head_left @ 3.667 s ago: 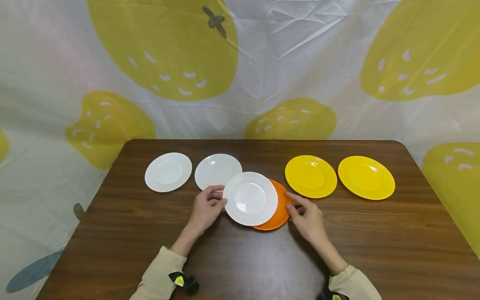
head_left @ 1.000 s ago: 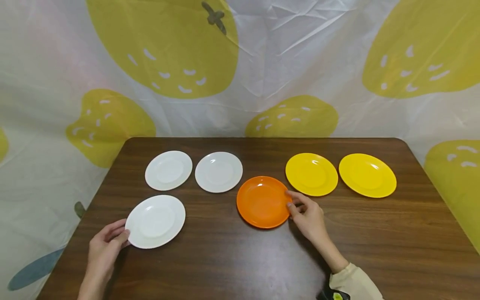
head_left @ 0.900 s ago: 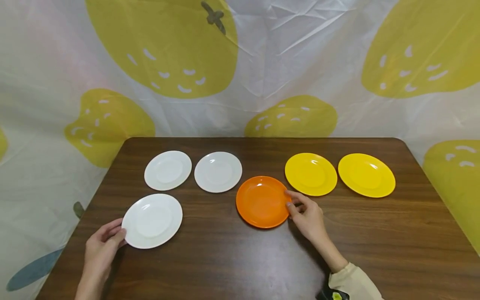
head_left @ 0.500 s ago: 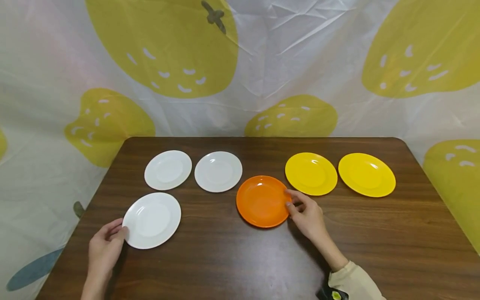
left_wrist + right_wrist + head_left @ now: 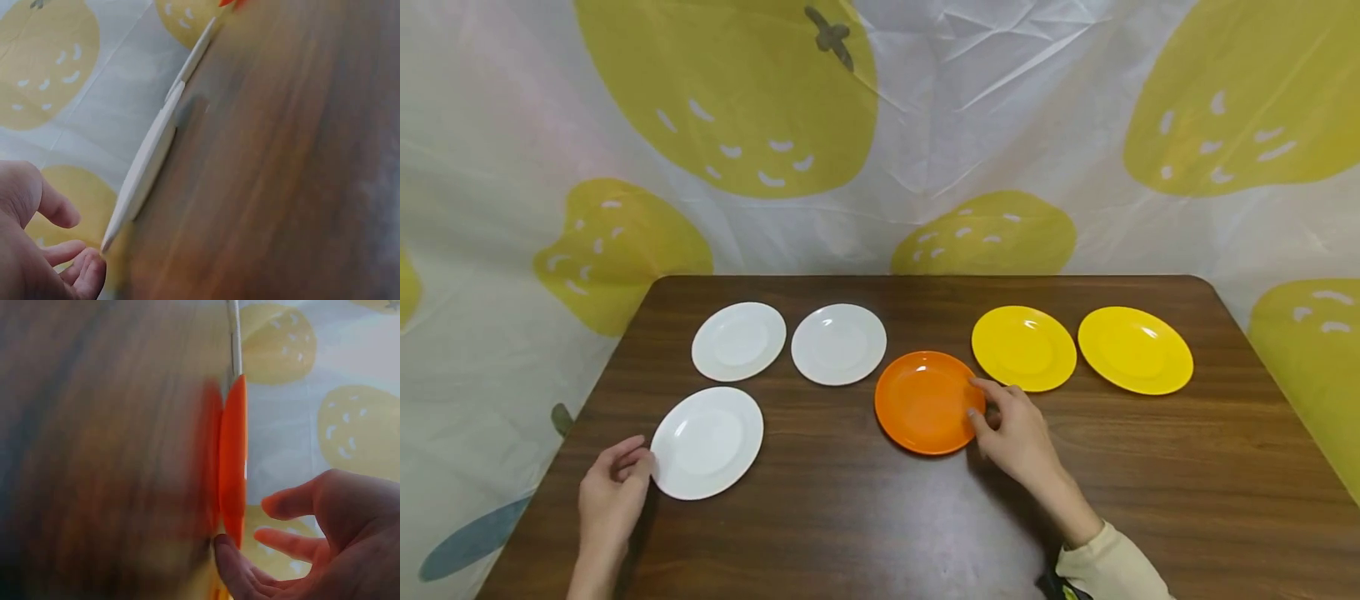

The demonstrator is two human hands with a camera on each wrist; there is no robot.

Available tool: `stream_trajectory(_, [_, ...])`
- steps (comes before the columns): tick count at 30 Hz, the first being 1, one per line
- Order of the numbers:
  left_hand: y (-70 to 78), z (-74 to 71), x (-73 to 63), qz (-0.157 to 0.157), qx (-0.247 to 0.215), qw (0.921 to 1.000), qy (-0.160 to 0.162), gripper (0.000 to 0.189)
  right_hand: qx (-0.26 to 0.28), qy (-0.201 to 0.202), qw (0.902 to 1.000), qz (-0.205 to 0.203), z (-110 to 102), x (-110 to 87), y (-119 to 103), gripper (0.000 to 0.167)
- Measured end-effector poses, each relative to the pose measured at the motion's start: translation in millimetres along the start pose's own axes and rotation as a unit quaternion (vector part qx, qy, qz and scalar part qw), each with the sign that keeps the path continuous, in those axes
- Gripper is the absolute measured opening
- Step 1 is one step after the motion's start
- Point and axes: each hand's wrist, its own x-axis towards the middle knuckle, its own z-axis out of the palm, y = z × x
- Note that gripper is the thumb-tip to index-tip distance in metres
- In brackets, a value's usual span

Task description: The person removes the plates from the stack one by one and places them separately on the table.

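Note:
My left hand (image 5: pixel 612 492) is beside the near white plate (image 5: pixel 707 443), which lies on the table at the left. In the left wrist view the thumb stands off that plate's rim, with the fingertips (image 5: pixel 92 265) right at the edge. My right hand (image 5: pixel 1017 433) is at the right side of the orange plate (image 5: pixel 928 403), near the table's middle. Its thumb (image 5: pixel 284 505) is raised away from the rim in the right wrist view, while one fingertip is at the plate's lower edge. Neither hand grips its plate.
Two white plates (image 5: pixel 739 342) lie in the back left row, and two yellow plates (image 5: pixel 1024 348) at the back right. A brown wooden table (image 5: pixel 880 533) carries them all. Behind it hangs a cloth (image 5: pixel 917 125) printed with yellow fruit.
The left hand has carried the white plate from over the orange one to the front left, set it down and loosened its grip. The right thumb has come off the orange plate.

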Motion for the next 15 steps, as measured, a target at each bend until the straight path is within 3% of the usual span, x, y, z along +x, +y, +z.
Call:
stream_trajectory(8, [27.3,12.1,-10.3,0.064,0.007,0.9979,-0.007,0.035,-0.051,-0.004,0.9987,-0.003,-5.0,2.1,-7.2,0.047])
stream_trajectory(12, [44.7,23.6,-16.7,0.121,0.004,0.9925,-0.016,0.033,-0.064,0.015,0.9973,-0.033,-5.2,2.6,-8.4,0.049])
stream_trajectory(15, [59.0,33.8,-22.0,0.187,0.002,0.982,-0.025,0.03,-0.072,0.031,0.9943,-0.072,-3.8,4.1,-9.1,0.051])
